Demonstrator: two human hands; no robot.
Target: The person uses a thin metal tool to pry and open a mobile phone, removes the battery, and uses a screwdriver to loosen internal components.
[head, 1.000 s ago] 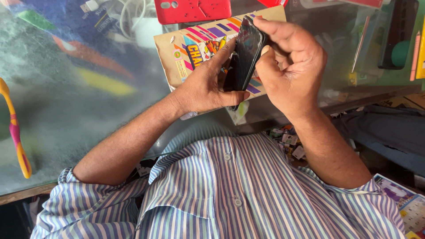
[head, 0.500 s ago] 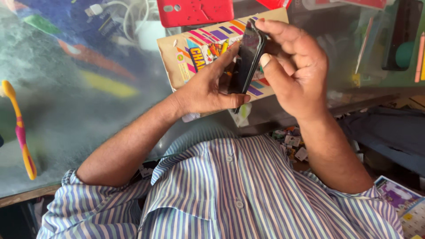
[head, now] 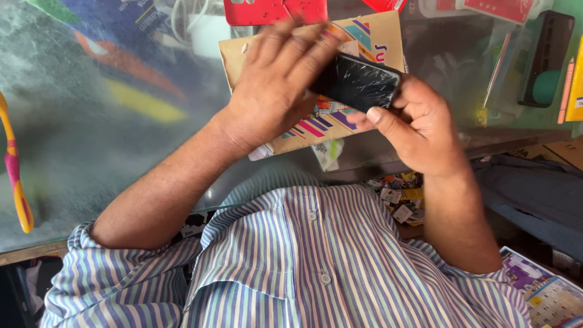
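Tilted flatter, phone (head: pixel 358 82) partly hidden under left hand (head: pixel 273 85).

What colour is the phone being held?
Black, with a cracked glass face; the phone shows best in the head view.

A glass-topped desk (head: pixel 91 152) carries a printed cardboard sheet (head: pixel 364 36) near its front edge. A red phone case (head: pixel 273 11) lies beyond it, and a toothbrush (head: pixel 15 176) lies at the desk's left edge.
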